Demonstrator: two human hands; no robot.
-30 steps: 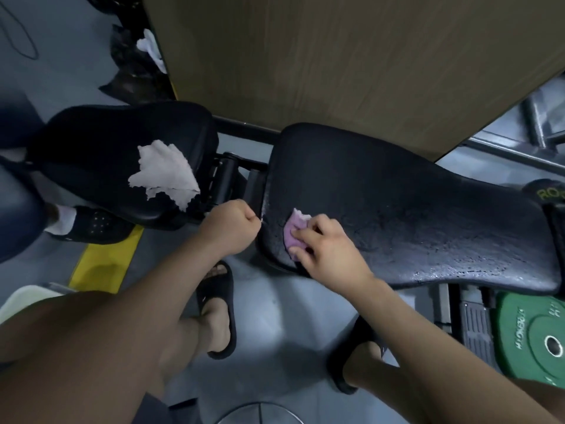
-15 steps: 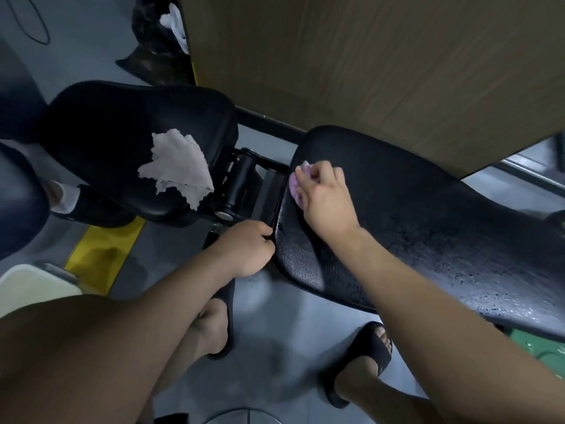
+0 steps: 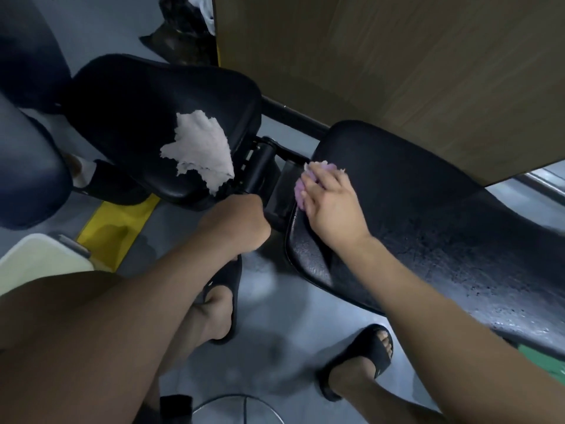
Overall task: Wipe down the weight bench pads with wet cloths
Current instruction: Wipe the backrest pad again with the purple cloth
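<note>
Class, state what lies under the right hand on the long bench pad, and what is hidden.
A purple cloth lies under the right hand, on the long bench pad. Only its edges show past the fingers; its middle and the pad beneath are covered.

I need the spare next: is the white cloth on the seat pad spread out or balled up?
Spread out: the white cloth lies flat on the seat pad, its ragged edges showing.
</note>
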